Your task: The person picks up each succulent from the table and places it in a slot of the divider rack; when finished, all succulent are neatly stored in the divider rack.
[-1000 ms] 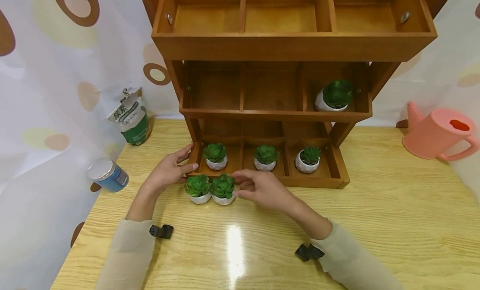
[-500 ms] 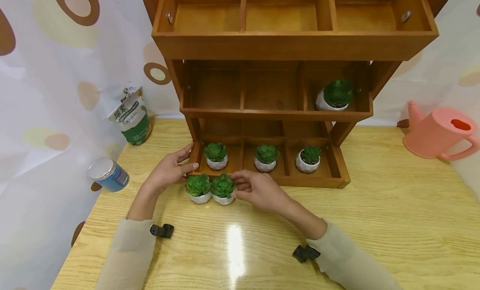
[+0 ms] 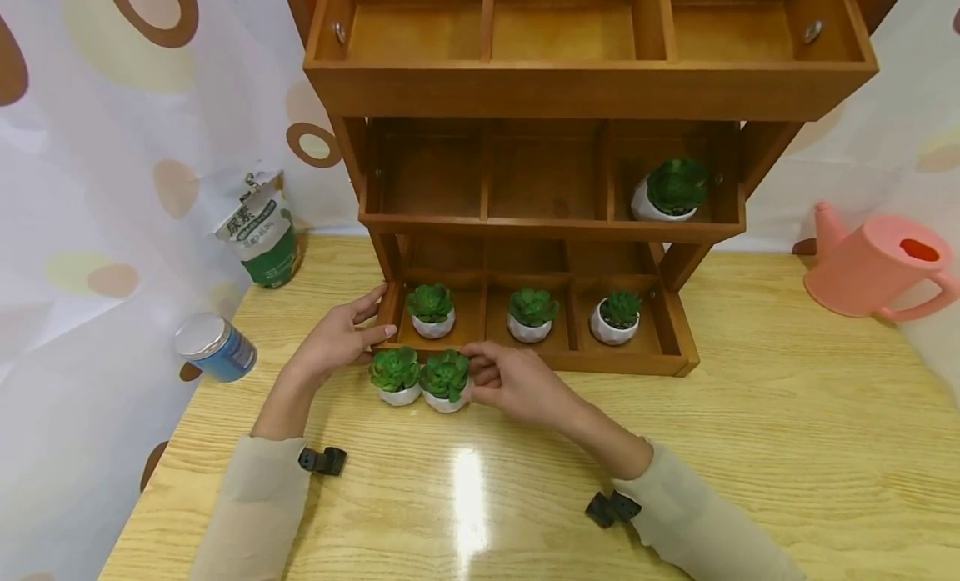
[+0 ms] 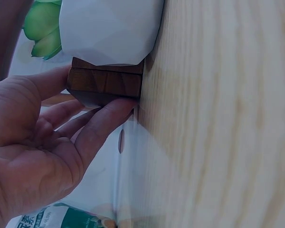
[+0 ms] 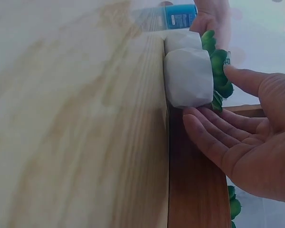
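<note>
My left hand (image 3: 337,338) grips the left front corner of the wooden shelf's bottom tier (image 3: 615,363). In the left wrist view its thumb and fingertips lie on either side of the dark wood corner (image 4: 107,80). In front of that tier two potted succulents stand side by side on the table, a left one (image 3: 396,374) and a right one (image 3: 446,379), both in white faceted pots. My right hand (image 3: 525,381) touches the right one, fingers extended. In the right wrist view its fingertips meet the white pot (image 5: 190,78), and its thumb is at the green leaves (image 5: 221,71).
The bottom tier holds three more potted succulents, left (image 3: 432,311), middle (image 3: 532,316) and right (image 3: 617,318). A larger one (image 3: 671,191) sits in the middle tier. On the left are a blue can (image 3: 217,349) and a green-white bag (image 3: 264,239). A pink watering can (image 3: 877,268) stands right.
The right forearm has shifted slightly left since a second ago. Both hands keep their places at the shelf corner and the right-hand succulent.
</note>
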`<state>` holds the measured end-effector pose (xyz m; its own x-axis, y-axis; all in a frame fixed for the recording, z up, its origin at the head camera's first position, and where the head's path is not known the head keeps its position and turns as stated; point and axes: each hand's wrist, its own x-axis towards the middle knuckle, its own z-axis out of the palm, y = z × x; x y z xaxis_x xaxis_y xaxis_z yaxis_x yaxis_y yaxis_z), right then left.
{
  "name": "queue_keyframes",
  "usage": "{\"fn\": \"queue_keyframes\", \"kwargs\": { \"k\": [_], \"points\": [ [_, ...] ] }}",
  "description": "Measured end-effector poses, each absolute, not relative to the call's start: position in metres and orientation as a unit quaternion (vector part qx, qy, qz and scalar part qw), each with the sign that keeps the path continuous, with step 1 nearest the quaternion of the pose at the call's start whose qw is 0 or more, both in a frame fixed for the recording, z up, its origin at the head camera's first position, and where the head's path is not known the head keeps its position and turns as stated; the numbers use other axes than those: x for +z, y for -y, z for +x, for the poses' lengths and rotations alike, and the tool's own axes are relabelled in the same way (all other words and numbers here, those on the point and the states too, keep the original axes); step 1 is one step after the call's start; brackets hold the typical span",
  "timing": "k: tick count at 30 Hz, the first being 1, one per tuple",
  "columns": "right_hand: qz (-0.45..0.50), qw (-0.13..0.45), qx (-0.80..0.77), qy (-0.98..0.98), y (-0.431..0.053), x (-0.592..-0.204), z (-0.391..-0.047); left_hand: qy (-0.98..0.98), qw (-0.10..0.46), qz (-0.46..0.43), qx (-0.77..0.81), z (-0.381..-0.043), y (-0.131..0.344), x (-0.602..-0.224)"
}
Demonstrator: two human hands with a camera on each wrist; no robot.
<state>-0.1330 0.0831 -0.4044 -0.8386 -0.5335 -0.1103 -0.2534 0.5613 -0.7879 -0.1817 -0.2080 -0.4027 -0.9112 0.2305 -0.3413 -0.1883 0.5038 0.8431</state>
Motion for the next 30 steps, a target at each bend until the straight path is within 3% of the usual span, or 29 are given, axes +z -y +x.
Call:
{"fn": "queue_keyframes", "kwargs": {
  "k": [14,30],
  "points": [
    [-0.253,0.214,-0.358,-0.873,-0.079,-0.409,-0.133,-0.837,0.21,0.016,0.505,-0.183,0.209,-0.407],
    [-0.29,0.159,-0.295,-0.896,-0.064,-0.409,-0.135,-0.833,0.209,0.016,0.512,-0.183,0.209,-0.406]
  ]
}}
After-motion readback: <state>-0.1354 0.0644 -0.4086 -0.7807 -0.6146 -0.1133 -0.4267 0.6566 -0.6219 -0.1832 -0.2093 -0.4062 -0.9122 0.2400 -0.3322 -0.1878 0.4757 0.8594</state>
